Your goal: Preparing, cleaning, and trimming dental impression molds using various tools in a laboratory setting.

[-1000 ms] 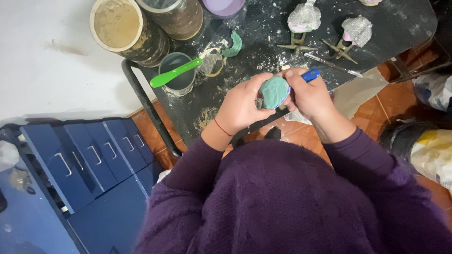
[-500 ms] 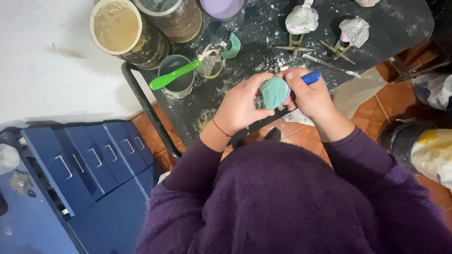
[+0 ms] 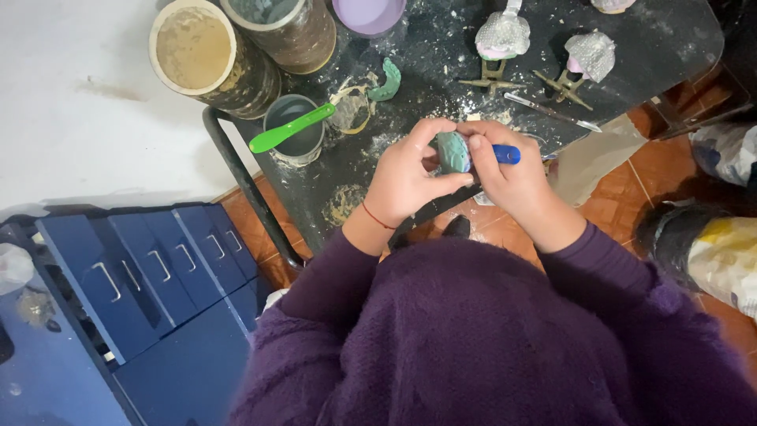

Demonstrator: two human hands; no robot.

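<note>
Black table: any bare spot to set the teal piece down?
Black table: bare at the far right, beyond the foil-wrapped figures, and a dusty patch between the small pot and the left hand. Crowded along the far edge: big tubs, lilac bowl.

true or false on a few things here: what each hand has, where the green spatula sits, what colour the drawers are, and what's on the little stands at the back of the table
1. The left hand cradles a teal clay piece. True.
2. The right hand holds a red-handled tool. False: the tool handle sticking out of its grip is blue.
3. The green spatula rests across a small grey cup. True.
4. The drawer unit beside the table is white. False: it is dark blue with metal handles.
5. Two foil-wrapped lumps sit on small stands at the back of the dark table. True.
</note>
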